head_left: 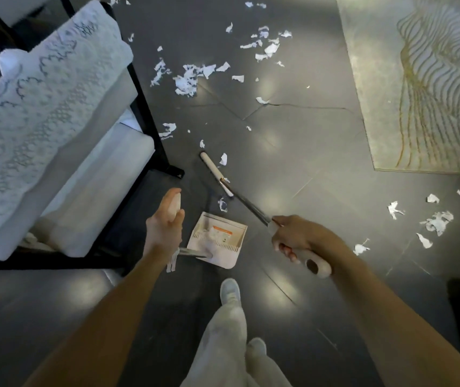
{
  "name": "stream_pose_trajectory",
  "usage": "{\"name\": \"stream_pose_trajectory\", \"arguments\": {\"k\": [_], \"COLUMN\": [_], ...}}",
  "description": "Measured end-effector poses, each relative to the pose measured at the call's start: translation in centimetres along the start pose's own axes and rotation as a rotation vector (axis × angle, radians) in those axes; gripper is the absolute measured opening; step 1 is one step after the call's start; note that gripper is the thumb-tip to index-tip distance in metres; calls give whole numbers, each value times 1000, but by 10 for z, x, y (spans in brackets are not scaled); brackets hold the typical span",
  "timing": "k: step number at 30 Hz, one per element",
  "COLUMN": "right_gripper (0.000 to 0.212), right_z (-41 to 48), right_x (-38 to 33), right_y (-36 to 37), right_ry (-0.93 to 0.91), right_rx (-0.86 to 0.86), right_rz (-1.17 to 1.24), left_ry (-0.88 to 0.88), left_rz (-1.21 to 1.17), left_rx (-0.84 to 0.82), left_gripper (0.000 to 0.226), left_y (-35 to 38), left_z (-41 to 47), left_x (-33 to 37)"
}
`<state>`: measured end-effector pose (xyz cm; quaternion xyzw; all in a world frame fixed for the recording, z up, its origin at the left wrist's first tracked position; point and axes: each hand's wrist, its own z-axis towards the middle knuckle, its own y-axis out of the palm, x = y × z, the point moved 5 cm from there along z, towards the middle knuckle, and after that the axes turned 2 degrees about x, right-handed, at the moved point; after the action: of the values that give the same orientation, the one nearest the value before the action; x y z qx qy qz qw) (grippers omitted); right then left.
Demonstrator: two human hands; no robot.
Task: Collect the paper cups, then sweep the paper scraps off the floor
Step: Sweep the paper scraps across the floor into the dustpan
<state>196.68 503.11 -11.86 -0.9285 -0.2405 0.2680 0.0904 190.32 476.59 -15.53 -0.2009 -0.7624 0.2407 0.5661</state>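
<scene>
Open dark floor (307, 152) runs between armchair (41, 113) frame, cut off left, and rug (419, 79) edge. My right hand (297, 238) curls its fingers round the broom (215, 172); left hand (164, 224), blurred, grips the dustpan (223, 233) handle. Paper scraps (188, 79) lie ahead.

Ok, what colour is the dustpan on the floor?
The dustpan is white, with an orange label inside. The head view shows it best.
</scene>
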Motion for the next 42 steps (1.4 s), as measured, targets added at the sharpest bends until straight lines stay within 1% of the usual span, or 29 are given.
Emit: {"name": "stream_pose_trajectory", "arguments": {"k": [3,5,7,10,12,14,17,19,23,25,28,29,31,34,35,37,42], "right_gripper": [40,30,25,22,22,27,39,38,38,38,40,42,48,64,65,60,42], "right_z": [48,78,109,138,144,145,137,127,101,93,95,97,102,116,122,136,174], "right_x": [-37,-56,-61,-56,-52,-50,-51,-50,-37,-38,-53,-58,-64,-73,-79,-97,-153], "right_y": [-15,-21,-24,-24,-26,-33,-44,-52,-67,-84,-121,-135,-161,-194,-203,-216,-230], "right_ry": [-22,-34,-3,100,177,209,210,205,218,199,116,96,75,46,35,16,-65], "right_rx": [38,58,38,-22,-92,-127,-155,-156,-184,-212,-274,-285,-298,-284,-273,-238,-124], "right_rz": [-58,-85,-54,-2,68,85,16,-22,34,-3,-167,-189,-178,-143,-134,-117,-142], "left_ry": [-49,-55,-51,-45,-60,-71,-90,-102,-120,-120,-122,-126,-130,-146,-162,-178,-148], "left_rz": [-39,-72,-84,-44,-45,-35,-51,-54,-74,-76,-106,-106,-94,-108,-119,-134,-120], "left_rx": [21,38,28,2,-3,-13,-10,3,14,11,22,29,50,117,137,163,193], "left_gripper": [42,41,40,42,42,41,40,39,40,40,38,39,41,42,43,43,41], "left_y": [4,6,8,10,11,13,15,15,26,34,37,38,40,45,48,52,59], "left_z": [35,54,70,91,97,99,98,98,95,96,101,103,107,119,125,141,186], "left_x": [11,20,30,35,36,39,43,45,56,66,75,76,78,85,88,95,122]}}
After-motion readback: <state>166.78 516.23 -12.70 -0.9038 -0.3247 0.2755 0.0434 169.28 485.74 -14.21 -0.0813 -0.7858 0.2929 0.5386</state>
